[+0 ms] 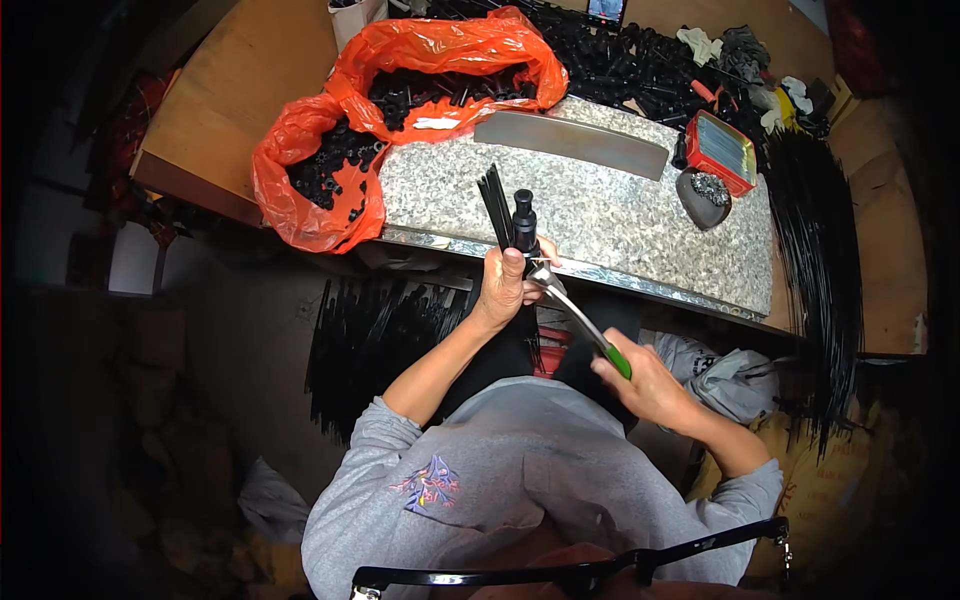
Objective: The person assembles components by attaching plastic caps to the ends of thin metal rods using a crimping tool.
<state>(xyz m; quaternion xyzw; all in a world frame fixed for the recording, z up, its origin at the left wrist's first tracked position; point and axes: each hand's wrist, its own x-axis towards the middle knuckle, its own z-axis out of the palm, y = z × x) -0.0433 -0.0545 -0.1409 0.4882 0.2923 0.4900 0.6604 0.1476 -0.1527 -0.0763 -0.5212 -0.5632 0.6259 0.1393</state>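
Observation:
In front of my waist, at the table's front edge, my left hand (505,285) is closed, thumb up, around a black stepped plastic fitting (524,222) and a bundle of thin black rods (493,205). The fitting stands upright above the fingers, and the rods tilt to its left. My right hand (645,380) grips the green handle of metal pliers (580,318), lower and to the right. The head of the pliers reaches up to the left fingers, just under the fitting. Exactly what its jaws touch there is too small to tell.
Red plastic bags (445,50) of black fittings stand on the speckled stone tabletop (440,195). A flat metal strip (575,143), a red box (720,150) of thin pieces and a dark dish (705,200) lie farther right. Long black rods (815,250) hang over the right side.

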